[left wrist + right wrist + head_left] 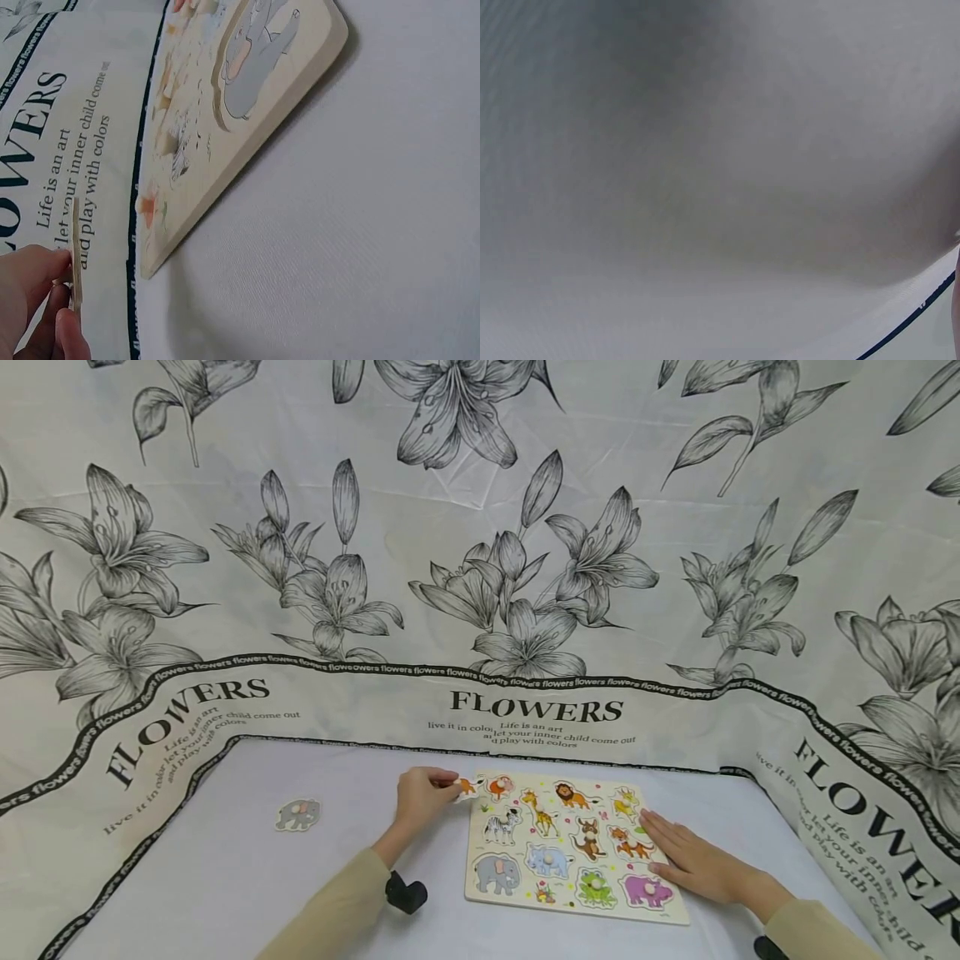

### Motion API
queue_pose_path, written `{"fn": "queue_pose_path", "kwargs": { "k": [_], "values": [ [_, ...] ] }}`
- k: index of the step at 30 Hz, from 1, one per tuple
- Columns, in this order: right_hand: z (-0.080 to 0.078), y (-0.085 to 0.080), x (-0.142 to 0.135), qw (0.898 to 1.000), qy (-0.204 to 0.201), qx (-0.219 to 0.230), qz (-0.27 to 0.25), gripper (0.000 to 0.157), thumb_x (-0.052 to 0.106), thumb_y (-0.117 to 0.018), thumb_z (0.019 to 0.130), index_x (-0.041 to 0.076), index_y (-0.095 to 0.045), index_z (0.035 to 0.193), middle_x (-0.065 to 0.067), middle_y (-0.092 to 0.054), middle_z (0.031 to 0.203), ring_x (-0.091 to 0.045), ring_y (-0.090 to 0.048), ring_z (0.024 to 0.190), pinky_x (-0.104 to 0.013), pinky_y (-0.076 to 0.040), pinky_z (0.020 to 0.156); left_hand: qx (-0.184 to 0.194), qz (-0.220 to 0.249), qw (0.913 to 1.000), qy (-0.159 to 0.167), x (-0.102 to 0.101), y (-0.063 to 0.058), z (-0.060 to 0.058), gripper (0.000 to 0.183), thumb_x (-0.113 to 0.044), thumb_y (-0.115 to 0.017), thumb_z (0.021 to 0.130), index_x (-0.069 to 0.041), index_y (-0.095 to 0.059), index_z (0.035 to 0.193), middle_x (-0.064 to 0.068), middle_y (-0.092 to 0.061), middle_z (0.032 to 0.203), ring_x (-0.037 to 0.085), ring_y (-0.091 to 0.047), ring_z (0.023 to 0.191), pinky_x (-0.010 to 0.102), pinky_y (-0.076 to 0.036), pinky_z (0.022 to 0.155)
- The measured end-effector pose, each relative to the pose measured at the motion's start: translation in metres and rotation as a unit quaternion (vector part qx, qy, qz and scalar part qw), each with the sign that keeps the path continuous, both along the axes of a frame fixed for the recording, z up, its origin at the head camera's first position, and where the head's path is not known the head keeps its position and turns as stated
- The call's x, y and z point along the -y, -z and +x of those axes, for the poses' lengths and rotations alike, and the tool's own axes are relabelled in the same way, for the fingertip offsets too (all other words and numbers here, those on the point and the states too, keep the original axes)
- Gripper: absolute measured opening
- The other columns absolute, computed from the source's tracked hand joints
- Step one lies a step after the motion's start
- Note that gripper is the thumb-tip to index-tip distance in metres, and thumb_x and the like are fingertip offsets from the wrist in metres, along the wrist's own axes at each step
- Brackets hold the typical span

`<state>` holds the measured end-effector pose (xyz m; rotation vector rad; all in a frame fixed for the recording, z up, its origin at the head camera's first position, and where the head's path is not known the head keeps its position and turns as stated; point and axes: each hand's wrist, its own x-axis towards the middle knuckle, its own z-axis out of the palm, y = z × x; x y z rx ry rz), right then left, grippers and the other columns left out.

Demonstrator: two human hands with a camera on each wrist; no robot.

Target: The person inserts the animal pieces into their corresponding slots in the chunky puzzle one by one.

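Observation:
My left hand (426, 795) pinches a thin wooden puzzle piece (467, 787) with an orange animal on it, at the upper left corner of the puzzle board (480, 839). Seen edge-on in the left wrist view, the piece (76, 225) stands upright between thumb and fingers (45, 262), to one side of the board (217, 180). My right hand (690, 856) lies with straight fingers over the board's right edge. Animal pictures and knobbed pieces cover the board, among them a lion, giraffe, zebra, frog and purple hippo. At its lower left is a grey elephant picture (497, 874).
A loose grey elephant piece (297, 815) lies on the white tablecloth (225, 868), left of the board. Behind the table hangs a flower-printed cloth (375, 710) with a black border. Mostly blurred white cloth (705, 315) fills the right wrist view.

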<state>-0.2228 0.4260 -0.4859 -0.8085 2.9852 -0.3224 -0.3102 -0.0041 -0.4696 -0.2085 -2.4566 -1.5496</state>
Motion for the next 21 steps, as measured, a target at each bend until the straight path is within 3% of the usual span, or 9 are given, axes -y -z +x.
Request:
{"fn": "queue_pose_path", "kwargs": {
  "k": [12,21],
  "values": [
    [-0.001,0.000,-0.001,1.000,0.005,0.017,-0.007,0.068,0.041,-0.044,0.100,-0.001,-0.023,0.150,-0.028,-0.023,0.154,0.024,0.019,0.128,0.002,0.015,0.098,-0.024,-0.023,0.9986,0.041,-0.036,-0.009,-0.006,0.011,-0.007,-0.078,0.075,-0.005,-0.076,0.086,0.008,-0.074,0.079,0.010,-0.067,0.067,0.017,-0.052,0.058],
    [0.000,-0.002,-0.001,1.000,0.000,0.019,-0.011,0.069,0.041,-0.045,0.100,-0.003,-0.025,0.149,-0.029,-0.023,0.154,0.024,0.019,0.127,0.002,0.015,0.098,-0.008,-0.016,0.9978,0.064,-0.062,-0.008,-0.008,0.011,-0.010,-0.078,0.077,-0.007,-0.076,0.088,0.006,-0.074,0.080,0.008,-0.066,0.067,0.018,-0.052,0.059]
  ]
}}
